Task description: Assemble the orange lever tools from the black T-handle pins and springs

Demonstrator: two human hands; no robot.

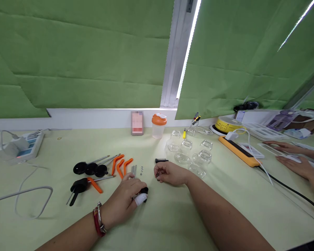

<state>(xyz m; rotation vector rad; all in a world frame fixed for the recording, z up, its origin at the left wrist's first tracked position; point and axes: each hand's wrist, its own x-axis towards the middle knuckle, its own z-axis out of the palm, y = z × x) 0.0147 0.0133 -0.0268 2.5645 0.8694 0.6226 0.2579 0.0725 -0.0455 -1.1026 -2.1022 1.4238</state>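
My left hand [132, 191], its thumb wrapped in white tape, is closed on a small black part [144, 190] just above the table. My right hand [170, 173] pinches a tiny dark piece [158, 177], too small to name. Behind its fingers lies a black strip with a row of small teeth or pins [161, 160]. Between the hands are several small metal bits [141, 170] and thin metal rods [134, 169]. To the left sit round black pieces with metal shafts [91, 169], several bent orange handles [119, 168], and a black part with a shaft and orange handle attached [79, 186].
Several clear glass jars [186, 145] stand right of my right hand. Behind are an orange-lidded cup [158, 127] and a phone-like slab [137, 123]. An orange power strip [239, 152] with cables lies right, near another person's hands [295, 165]. A white power strip [30, 146] is left.
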